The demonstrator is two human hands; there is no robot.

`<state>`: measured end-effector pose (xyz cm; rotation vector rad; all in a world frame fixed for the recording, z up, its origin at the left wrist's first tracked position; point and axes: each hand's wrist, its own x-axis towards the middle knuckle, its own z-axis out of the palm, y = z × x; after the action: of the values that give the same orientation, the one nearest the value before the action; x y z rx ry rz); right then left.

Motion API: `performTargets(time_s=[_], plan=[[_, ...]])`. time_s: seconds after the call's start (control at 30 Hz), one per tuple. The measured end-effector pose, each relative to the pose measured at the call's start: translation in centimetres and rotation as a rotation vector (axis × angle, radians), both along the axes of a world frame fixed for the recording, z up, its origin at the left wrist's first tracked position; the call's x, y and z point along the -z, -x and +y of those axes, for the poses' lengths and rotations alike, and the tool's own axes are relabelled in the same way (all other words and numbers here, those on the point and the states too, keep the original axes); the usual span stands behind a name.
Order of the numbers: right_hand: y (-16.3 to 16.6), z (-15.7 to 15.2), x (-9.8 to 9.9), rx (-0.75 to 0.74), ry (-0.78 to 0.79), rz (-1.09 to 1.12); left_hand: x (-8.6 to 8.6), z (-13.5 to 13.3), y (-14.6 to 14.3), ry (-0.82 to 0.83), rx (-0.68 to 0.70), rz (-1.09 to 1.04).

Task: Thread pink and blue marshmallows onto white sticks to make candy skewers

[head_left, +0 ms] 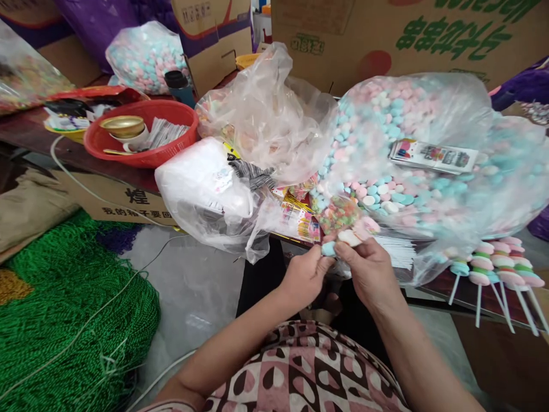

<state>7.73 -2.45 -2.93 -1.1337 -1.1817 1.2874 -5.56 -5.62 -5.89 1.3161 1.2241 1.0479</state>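
My left hand (305, 273) is closed in a pinch on a small blue marshmallow piece (328, 248). My right hand (369, 268) is closed too, its fingertips gripping pale white and pink marshmallow pieces (352, 236) right beside the blue one. Both hands meet just below a small clear packet of multicoloured candies (338, 213). Behind them lies a big clear bag of pink, blue and white marshmallows (412, 154) with a printed card (433, 155) on top.
Finished marshmallow skewers (493, 269) lie on white sticks at the right. A red basket (141, 150) holds a gold bowl and papers. Crumpled plastic bags (266, 114), cardboard boxes (386, 34) and a heap of green cord (72, 320) surround the low table.
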Motion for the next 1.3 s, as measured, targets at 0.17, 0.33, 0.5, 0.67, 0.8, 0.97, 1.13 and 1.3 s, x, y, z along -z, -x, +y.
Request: performTargets(time_s=[0.17,0.33,0.5,0.67,0.8,0.97,1.13,1.3], plan=[[1.2,4.9,-0.2,-0.281,-0.073,-0.530,0.9,0.0,3.1,0.222,-0.074,-0.670],[3.7,9.5,0.8,-0.243,-0.275,-1.291,0.5,-0.3,4.7,0.330,-0.225,-0.894],[5.5,10.3,1.6,-0.222,-0.226,-1.542,0.4,-0.7,4.9,0.361,-0.214,-0.939],[6.0,10.6,2.0,-0.197,-0.203,-1.577,0.3,-0.3,5.2,0.352,-0.211,-0.961],[5.7,11.2,2.0,-0.231,-0.226,-1.553,0.2,-0.2,5.5,0.340,-0.219,-0.968],[4.7,11.7,1.7,-0.246,-0.224,-1.477,0.2,-0.5,6.0,0.337,-0.242,-0.952],[4.2,11.5,1.2,-0.237,-0.232,-1.364,0.1,-0.1,6.1,0.314,-0.265,-0.936],[3.1,8.8,0.6,-0.289,-0.209,-0.931,0.3,0.6,5.4,0.291,-0.247,-0.847]])
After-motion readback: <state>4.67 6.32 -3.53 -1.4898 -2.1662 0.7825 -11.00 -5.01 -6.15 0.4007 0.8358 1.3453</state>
